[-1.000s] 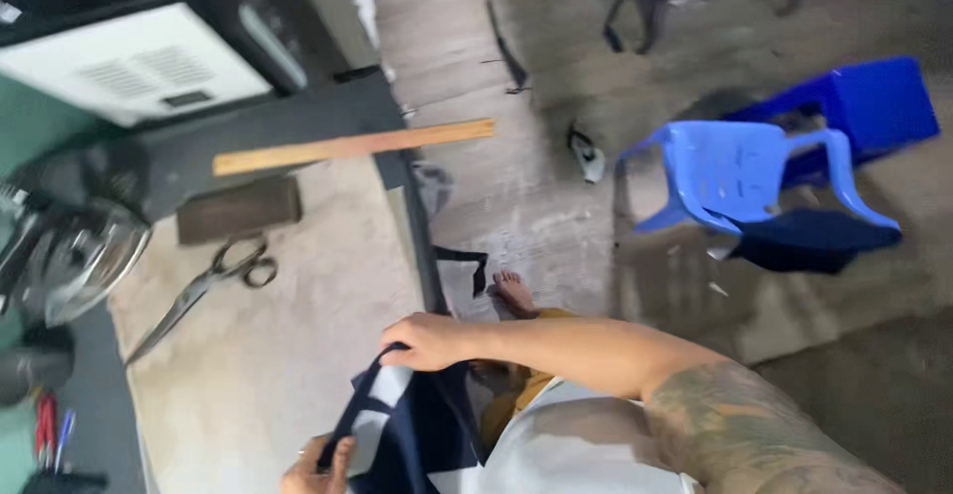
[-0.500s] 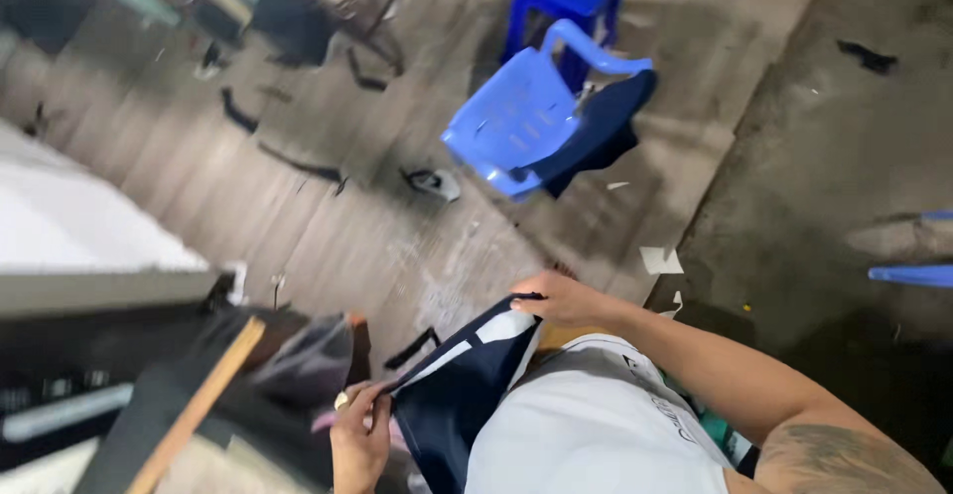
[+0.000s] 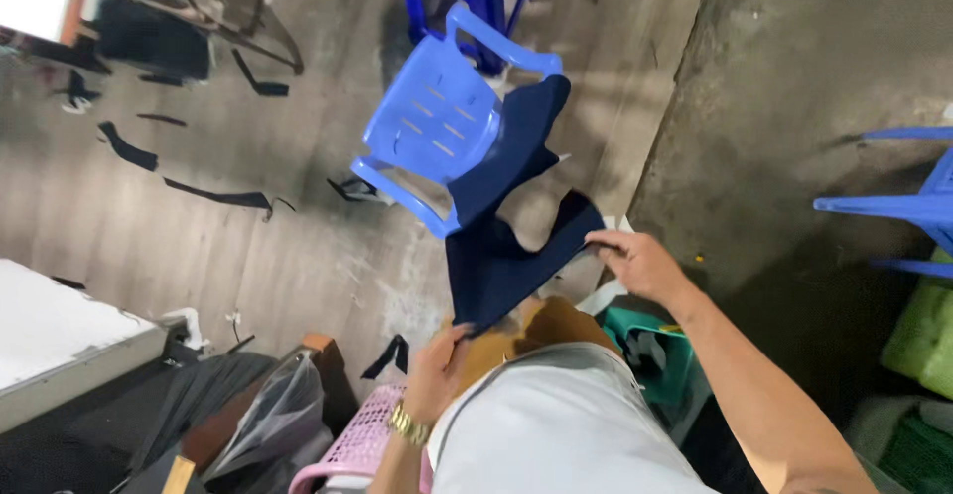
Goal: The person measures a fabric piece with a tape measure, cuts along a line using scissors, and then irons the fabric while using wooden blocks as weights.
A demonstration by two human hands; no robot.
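I pinch the navy fabric piece (image 3: 511, 266) with my left hand (image 3: 437, 365) and right hand (image 3: 640, 264). Its long axis slants from lower left to upper right, over open concrete floor (image 3: 774, 107) beside the blue plastic chair (image 3: 437, 132).

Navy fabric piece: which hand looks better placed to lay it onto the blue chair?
Probably right. The right hand pinches the navy fabric piece at its far edge near the blue chair; the left hand grips the near corner.

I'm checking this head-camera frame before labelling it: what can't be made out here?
- Left hand: fingertips hidden behind the navy fabric piece it pinches.
- Right hand: its grip on the fabric edge is blurred.
- Blue chair: seat partly covered by another navy piece.
- Pink basket: cut off by the bottom edge; contents unseen.
- Second blue chair: cut off by the right edge.
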